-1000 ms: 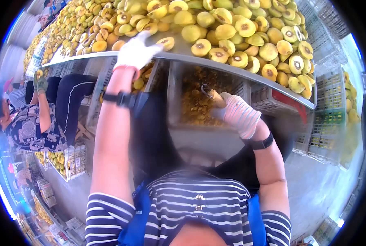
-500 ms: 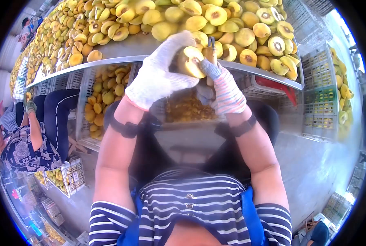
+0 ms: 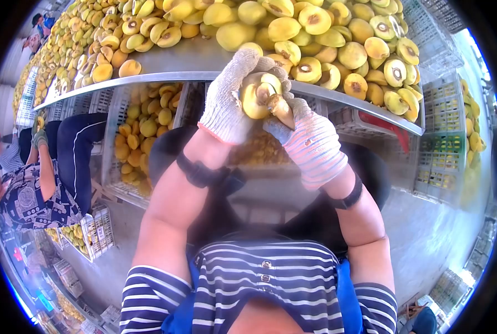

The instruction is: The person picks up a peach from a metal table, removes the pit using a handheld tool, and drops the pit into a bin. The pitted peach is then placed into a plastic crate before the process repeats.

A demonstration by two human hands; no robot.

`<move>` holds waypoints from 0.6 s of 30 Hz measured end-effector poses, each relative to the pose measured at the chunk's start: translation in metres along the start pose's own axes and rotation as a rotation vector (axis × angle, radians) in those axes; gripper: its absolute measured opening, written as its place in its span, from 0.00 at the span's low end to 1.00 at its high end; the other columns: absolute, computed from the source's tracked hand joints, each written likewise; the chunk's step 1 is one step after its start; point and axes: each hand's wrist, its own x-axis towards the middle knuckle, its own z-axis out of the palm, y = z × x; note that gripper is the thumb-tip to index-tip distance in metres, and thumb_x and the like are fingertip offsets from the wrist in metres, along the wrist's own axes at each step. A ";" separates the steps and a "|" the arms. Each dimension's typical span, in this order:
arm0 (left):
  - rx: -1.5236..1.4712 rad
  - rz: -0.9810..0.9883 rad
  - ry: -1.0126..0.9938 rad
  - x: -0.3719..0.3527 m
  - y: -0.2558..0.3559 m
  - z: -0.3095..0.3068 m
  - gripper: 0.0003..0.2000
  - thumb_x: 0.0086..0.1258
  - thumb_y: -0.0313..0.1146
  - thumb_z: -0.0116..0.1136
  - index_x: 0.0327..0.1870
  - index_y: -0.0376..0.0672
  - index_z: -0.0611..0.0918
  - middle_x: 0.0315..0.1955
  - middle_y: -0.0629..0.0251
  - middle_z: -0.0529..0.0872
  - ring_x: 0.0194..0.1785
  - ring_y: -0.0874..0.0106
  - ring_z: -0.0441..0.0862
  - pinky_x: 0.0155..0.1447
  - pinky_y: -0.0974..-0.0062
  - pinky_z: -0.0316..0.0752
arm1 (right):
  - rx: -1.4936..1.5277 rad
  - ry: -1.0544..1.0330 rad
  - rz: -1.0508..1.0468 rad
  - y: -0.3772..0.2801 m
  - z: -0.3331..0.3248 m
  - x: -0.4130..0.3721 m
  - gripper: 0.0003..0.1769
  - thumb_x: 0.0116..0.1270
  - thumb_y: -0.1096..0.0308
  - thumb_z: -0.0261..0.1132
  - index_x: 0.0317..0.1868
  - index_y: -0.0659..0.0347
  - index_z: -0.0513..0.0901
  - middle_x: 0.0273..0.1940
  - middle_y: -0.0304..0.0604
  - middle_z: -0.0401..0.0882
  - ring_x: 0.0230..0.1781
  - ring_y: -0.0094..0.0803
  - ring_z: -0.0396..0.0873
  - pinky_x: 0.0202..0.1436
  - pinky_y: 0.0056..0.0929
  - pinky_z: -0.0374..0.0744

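Observation:
My left hand (image 3: 229,103), in a pale knitted glove, is closed around a halved yellow peach (image 3: 254,100), cut side turned toward my other hand. In a striped glove with grey fingertips, my right hand (image 3: 312,139) grips a pitting knife (image 3: 281,108) by its wooden handle. The tool's working end is at the peach's centre, its metal part hidden there. Both hands are just in front of the metal table edge (image 3: 170,75), where many peach halves (image 3: 315,22) lie heaped.
Beneath the table stands a crate of peaches (image 3: 148,125), with a bin of scraps (image 3: 265,150) between my knees. Stacked plastic crates (image 3: 440,133) are on the right. At left sits a co-worker (image 3: 42,189) in a patterned top, near another crate (image 3: 98,234).
The pitting knife, upright beside the peach before, is now tilted with its end in the peach's centre. My left fingers have wrapped around the fruit, and the view has shifted slightly.

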 end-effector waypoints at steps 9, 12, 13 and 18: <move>0.766 0.153 0.045 -0.008 0.006 0.000 0.16 0.78 0.40 0.54 0.44 0.32 0.82 0.37 0.48 0.87 0.40 0.58 0.87 0.49 0.65 0.83 | -0.123 -0.161 0.085 -0.001 0.006 -0.001 0.20 0.69 0.52 0.68 0.43 0.62 0.76 0.31 0.56 0.82 0.32 0.54 0.82 0.36 0.45 0.79; 0.906 0.252 -0.225 -0.007 0.015 -0.004 0.15 0.75 0.38 0.58 0.41 0.31 0.84 0.34 0.52 0.88 0.39 0.65 0.88 0.45 0.70 0.83 | -0.130 -0.219 0.067 0.006 0.012 -0.007 0.18 0.71 0.55 0.66 0.46 0.63 0.79 0.32 0.53 0.83 0.34 0.53 0.82 0.37 0.44 0.79; 0.904 0.250 -0.225 -0.005 0.018 -0.002 0.15 0.75 0.38 0.58 0.41 0.31 0.84 0.34 0.52 0.88 0.39 0.65 0.88 0.45 0.70 0.83 | -0.130 -0.249 -0.119 0.018 0.016 -0.010 0.17 0.72 0.57 0.65 0.49 0.63 0.80 0.34 0.50 0.84 0.36 0.48 0.83 0.39 0.40 0.80; 0.809 -0.177 -0.103 0.005 0.028 0.003 0.16 0.76 0.39 0.58 0.39 0.31 0.85 0.32 0.56 0.87 0.38 0.69 0.86 0.49 0.74 0.81 | 0.917 -0.499 0.148 0.011 0.010 -0.006 0.16 0.72 0.64 0.67 0.56 0.63 0.83 0.45 0.37 0.86 0.43 0.19 0.81 0.46 0.23 0.80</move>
